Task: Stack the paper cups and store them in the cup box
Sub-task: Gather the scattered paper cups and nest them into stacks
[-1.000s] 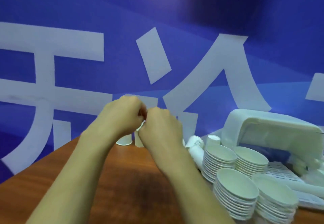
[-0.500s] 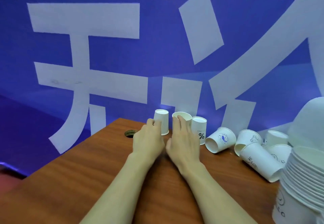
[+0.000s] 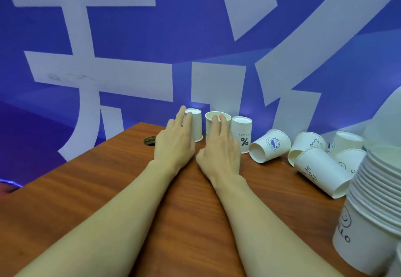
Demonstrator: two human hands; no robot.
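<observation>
While both forearms stretch forward over the brown counter (image 3: pixel 86 190), the left hand (image 3: pixel 173 146) lays straight fingers against the near side of an upside-down cup (image 3: pixel 197 129). Its grip is released, with nothing clasped. Beside it, the right hand (image 3: pixel 219 153) rests 2 straight fingertips on the near rim of the middle cup (image 3: pixel 208 128), which stands mouth up. That grip is released too, touching without closing. Both cups stand at the far edge of the counter with their long axes vertical. So does a 3rd cup (image 3: pixel 242 134), bottom up and printed with a % mark, just beside the right hand. To the right, several cups lie tipped on their sides. A whale-print cup (image 3: pixel 270 146) points its mouth toward the near left. A cup marked Hi (image 3: pixel 321 171) lies with its long axis running from far left to near right. A nested stack of cups (image 3: pixel 373 211) stands upright at the near right.
</observation>
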